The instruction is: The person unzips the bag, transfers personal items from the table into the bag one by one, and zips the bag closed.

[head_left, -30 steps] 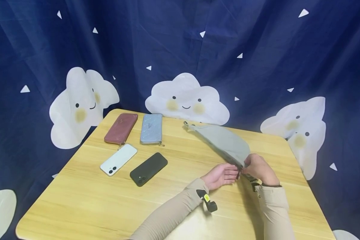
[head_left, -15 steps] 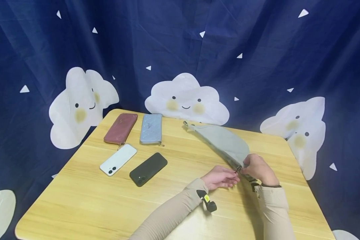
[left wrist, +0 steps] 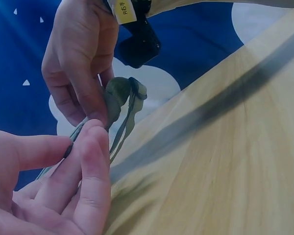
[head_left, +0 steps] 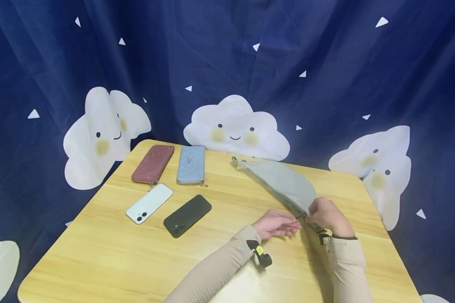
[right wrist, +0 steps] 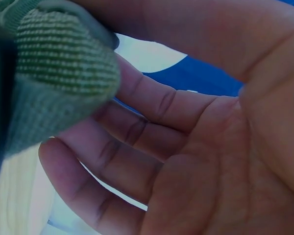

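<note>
A grey-green zip bag (head_left: 286,181), shaped like a waist bag, lies slantwise at the back right of the table in the head view, its near corner raised. My right hand (head_left: 330,216) pinches that near corner between thumb and fingers. Green webbing (right wrist: 63,54) from this end fills the upper left of the right wrist view. My left hand (head_left: 276,224) is just left of the corner. In the left wrist view its thumb and forefinger pinch a small dark zipper pull (left wrist: 67,151). The fingers hide much of the zipper.
On the table's (head_left: 98,252) left half lie a dark red wallet (head_left: 153,164), a light blue wallet (head_left: 191,164), a white phone (head_left: 149,203) and a black phone (head_left: 187,216). A dark blue curtain (head_left: 227,50) with clouds hangs behind the far edge.
A second ago my left fingers were stretched out beside the zipper pull; now they pinch it, drawn slightly to the left. My right hand keeps its grip on the bag's corner.
</note>
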`<state>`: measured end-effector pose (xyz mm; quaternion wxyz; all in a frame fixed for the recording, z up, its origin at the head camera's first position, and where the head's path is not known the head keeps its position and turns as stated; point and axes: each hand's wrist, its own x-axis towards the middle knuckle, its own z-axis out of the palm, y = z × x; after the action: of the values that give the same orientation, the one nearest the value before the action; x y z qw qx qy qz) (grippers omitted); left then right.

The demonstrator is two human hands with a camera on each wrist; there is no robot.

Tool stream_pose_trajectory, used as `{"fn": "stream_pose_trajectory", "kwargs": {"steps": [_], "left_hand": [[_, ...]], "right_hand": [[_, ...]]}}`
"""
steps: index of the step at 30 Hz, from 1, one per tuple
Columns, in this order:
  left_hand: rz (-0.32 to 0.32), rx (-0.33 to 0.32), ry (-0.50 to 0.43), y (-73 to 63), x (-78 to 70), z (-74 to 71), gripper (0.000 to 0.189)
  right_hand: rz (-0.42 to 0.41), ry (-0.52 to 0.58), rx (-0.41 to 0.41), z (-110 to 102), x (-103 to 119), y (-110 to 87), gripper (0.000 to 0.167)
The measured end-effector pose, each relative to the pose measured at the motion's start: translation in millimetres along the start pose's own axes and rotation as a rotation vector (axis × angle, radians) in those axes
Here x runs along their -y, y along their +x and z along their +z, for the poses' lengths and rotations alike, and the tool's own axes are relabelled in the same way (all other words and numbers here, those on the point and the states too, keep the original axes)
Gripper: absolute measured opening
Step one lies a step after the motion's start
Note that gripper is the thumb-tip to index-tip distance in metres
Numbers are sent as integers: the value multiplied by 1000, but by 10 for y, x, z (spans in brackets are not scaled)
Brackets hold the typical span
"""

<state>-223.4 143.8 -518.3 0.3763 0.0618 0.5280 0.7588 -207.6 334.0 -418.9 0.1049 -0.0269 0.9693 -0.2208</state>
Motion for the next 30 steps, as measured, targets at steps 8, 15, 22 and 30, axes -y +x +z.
{"fn": "stream_pose_trajectory", "kwargs": {"steps": [8, 15, 22, 30], "left_hand": [[0, 7, -4, 32, 29, -50, 27], [-7, 4, -15, 45, 32, -90, 24], [-15, -8, -32, 53, 26, -106, 26], [-5, -17, -37, 47, 4, -112, 26]], "right_hand": [[-5, -1, 7, 20, -48, -6, 33], [-15, 1, 13, 30, -61, -4, 32], [-12, -6, 24, 33, -66, -4, 31], [-16, 19, 38, 33, -56, -21, 16]]}}
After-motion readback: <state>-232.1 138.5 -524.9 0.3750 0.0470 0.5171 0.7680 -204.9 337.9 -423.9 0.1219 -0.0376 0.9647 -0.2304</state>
